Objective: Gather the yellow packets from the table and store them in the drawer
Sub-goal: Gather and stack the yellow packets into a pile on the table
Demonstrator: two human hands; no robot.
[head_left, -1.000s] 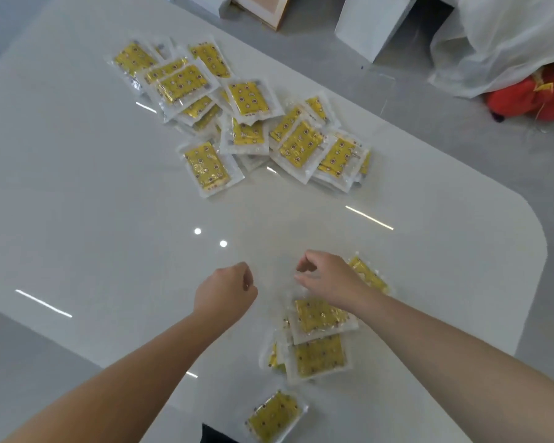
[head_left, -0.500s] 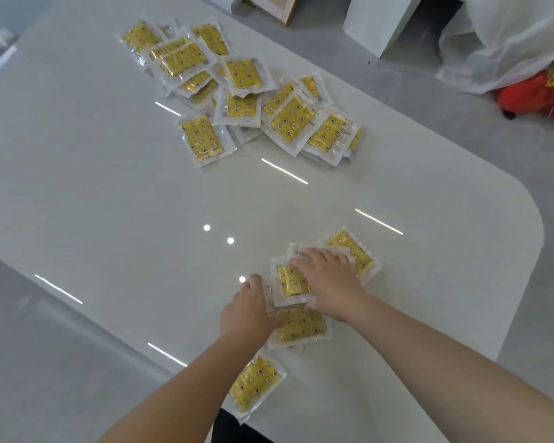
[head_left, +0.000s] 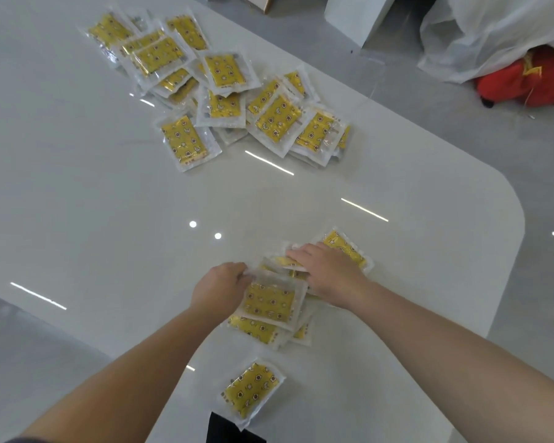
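Observation:
A small stack of yellow packets (head_left: pixel 271 303) in clear wrappers lies near the table's front edge. My left hand (head_left: pixel 219 287) grips the left edge of the top packet of that stack. My right hand (head_left: pixel 328 273) lies flat over the packets at the stack's far right, with one packet (head_left: pixel 346 247) sticking out beyond its fingers. A single packet (head_left: pixel 251 391) rests alone closer to me. A large loose pile of packets (head_left: pixel 224 91) spreads across the far part of the table. No drawer is in view.
The white glossy table (head_left: pixel 109 203) has a rounded corner at the right. On the grey floor beyond it lie a red bag (head_left: pixel 525 81), a white plastic sheet (head_left: pixel 493 30) and white boxes (head_left: pixel 359 14). A dark object (head_left: pixel 227 431) shows below the table's near edge.
Both hands came down from above the table onto the near stack. My left hand took hold of the top packet's edge, and the packets were pushed closer together.

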